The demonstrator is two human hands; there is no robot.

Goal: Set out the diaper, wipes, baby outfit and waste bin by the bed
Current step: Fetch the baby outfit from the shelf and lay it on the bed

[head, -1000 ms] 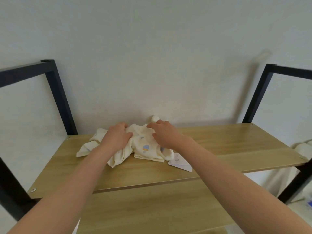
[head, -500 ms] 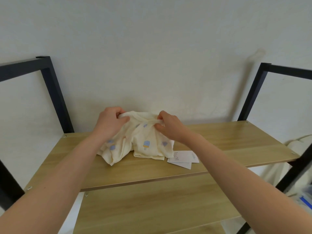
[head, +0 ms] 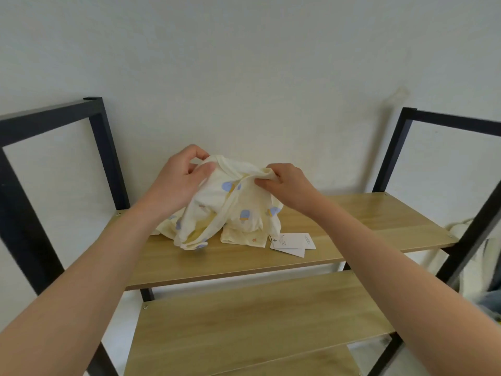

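White wall (head: 244, 63) fills upper frame. Black metal-framed rack (head: 105, 147) with light wooden shelves (head: 366, 213) across centre and lower frame. Cream baby outfit with blue popsicle print (head: 233, 210) at frame centre, top edge raised, lower folds resting on upper shelf. Left hand (head: 179, 180) pinches outfit's upper left edge, grip closed on fabric. Right hand (head: 287, 183) pinches upper right edge, grip likewise closed. White paper tags (head: 292, 241) lie on shelf just right of outfit's hem.
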